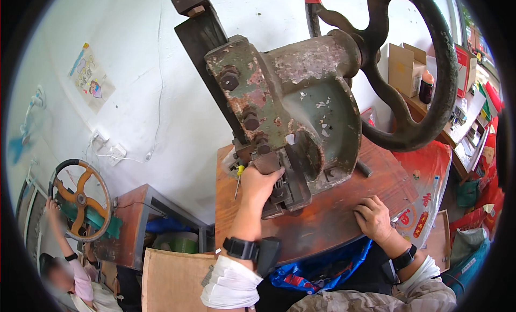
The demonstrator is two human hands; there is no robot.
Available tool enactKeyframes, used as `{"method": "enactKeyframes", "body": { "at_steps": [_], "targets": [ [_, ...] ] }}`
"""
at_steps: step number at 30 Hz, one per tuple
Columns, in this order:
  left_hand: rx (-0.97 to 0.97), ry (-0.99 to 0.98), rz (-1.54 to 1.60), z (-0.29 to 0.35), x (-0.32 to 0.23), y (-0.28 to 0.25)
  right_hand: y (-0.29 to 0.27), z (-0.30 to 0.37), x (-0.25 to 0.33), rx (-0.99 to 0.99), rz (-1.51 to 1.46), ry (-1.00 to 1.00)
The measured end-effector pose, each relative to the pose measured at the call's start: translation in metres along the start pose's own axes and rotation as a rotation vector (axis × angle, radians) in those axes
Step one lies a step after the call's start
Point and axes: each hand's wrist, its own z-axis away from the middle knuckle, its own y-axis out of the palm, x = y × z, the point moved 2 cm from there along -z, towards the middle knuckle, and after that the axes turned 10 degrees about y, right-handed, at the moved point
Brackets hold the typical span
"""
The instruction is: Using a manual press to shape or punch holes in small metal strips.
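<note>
A heavy hand press with worn green paint stands on a reddish-brown wooden table. My left hand is closed at the lower end of its ram, with the thumb lying across the front of a metal block. Its other fingers are hidden, so what they grip does not show. Beside that hand is a screwdriver with a yellow handle. My right hand rests near the table's front edge, fingers loosely bent and apart, holding nothing visible. Above it rises the press's big handwheel.
A blue plastic bag hangs below the table edge at my lap. To the left, another person has a hand on a second handwheel. A cardboard box and a dark bottle stand at the right. A short bar lies behind my right hand.
</note>
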Motion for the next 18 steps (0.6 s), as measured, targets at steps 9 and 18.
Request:
{"method": "enactKeyframes", "body": {
  "at_steps": [9, 18],
  "targets": [
    [-0.08, 0.233, -0.198, 0.011, 0.054, 0.003, 0.012, -0.047, 0.046, 0.011, -0.286, -0.165],
    [-0.118, 0.151, 0.266, 0.011, 0.081, 0.025, 0.072, -0.144, 0.096, 0.004, -0.22, -0.027]
  ]
}}
